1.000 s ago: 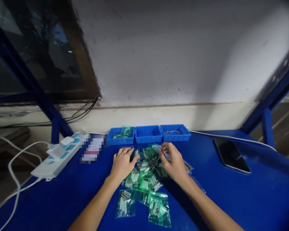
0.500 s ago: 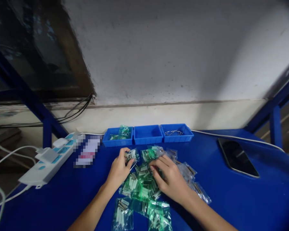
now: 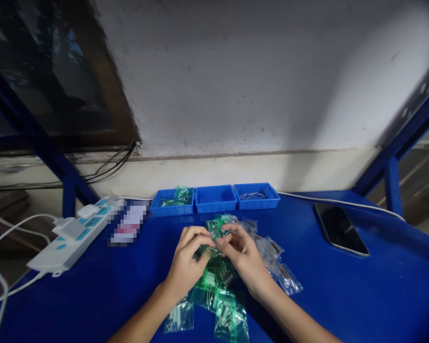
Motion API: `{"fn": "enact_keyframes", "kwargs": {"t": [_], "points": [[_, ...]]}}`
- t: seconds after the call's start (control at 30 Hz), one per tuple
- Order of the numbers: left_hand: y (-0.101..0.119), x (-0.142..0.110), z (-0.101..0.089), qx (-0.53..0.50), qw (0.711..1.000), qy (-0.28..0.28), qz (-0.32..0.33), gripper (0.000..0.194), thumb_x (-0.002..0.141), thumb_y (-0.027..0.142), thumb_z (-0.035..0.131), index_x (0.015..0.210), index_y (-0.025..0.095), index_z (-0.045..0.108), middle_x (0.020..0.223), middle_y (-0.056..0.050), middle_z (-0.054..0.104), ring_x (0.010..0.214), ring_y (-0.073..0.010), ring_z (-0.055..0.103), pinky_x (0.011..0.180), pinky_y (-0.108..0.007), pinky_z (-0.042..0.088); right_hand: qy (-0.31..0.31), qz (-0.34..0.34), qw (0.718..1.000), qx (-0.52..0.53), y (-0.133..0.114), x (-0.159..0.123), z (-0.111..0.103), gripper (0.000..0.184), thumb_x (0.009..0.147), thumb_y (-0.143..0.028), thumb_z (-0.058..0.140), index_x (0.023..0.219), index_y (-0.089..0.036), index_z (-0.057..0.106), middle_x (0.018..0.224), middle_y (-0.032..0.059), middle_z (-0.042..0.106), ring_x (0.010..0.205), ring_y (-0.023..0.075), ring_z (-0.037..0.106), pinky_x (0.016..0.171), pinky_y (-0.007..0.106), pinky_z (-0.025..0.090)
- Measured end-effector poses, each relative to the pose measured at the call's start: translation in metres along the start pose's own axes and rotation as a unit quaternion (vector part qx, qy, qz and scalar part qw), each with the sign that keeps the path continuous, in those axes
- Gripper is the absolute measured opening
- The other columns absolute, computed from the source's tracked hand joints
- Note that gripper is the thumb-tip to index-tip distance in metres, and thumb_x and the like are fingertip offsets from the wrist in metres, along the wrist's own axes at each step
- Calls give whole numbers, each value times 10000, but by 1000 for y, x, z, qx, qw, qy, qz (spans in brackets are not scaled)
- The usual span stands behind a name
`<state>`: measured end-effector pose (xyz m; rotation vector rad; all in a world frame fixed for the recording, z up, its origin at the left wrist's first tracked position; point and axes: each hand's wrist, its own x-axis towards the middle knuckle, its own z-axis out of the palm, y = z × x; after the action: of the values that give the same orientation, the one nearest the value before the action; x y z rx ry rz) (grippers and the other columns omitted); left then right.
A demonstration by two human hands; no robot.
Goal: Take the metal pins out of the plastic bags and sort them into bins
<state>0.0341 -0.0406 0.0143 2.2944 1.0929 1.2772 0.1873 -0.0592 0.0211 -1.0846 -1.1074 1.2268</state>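
Note:
A heap of small green plastic bags (image 3: 219, 281) filled with little metal and white parts lies on the blue table (image 3: 343, 295) in front of me. My left hand (image 3: 188, 262) and my right hand (image 3: 245, 259) meet above the heap. Both pinch one small green bag (image 3: 214, 233) between their fingertips. A few clear bags (image 3: 282, 274) lie to the right of my right hand.
Three blue trays stand in a row at the back: the left tray (image 3: 171, 206) holds green bags, the middle tray (image 3: 215, 200) looks bare, the right tray (image 3: 257, 196) holds loose metal pins. A white power strip (image 3: 71, 236) lies at left, a black phone (image 3: 339, 228) at right.
My left hand picked a bag from the heap's far left and brought it to the middle. My right hand left the heap and closed on the same bag.

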Motion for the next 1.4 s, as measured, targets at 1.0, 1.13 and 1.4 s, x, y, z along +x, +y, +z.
{"fn": "enact_keyframes", "kwargs": {"t": [1.0, 1.13, 1.4], "points": [[-7, 8, -8, -302, 907, 57, -290, 191, 775, 326, 640, 876, 173, 586, 758, 5, 597, 715, -121, 545, 662, -213, 399, -36, -357, 877, -318, -4, -18, -1, 80, 824, -186, 545, 879, -170, 601, 908, 85, 565, 890, 210, 527, 768, 358, 429], [-3, 2, -9, -119, 975, 116, -150, 75, 817, 238, 596, 868, 184, 586, 825, -15, 609, 766, -142, 566, 716, -251, 425, -18, -224, 937, -269, -8, -14, -2, 169, 860, -317, 515, 812, -189, 616, 803, 51, 602, 780, 188, 541, 728, 339, 413], [18, -6, -2, -44, 992, 75, 91, 180, 812, 30, 552, 895, 189, 559, 796, -24, 615, 799, -158, 548, 716, -284, 446, -51, 59, 995, 59, -11, -9, 3, 426, 842, -550, 467, 1012, -170, 554, 542, -17, 556, 517, 152, 536, 541, 266, 381]]}}
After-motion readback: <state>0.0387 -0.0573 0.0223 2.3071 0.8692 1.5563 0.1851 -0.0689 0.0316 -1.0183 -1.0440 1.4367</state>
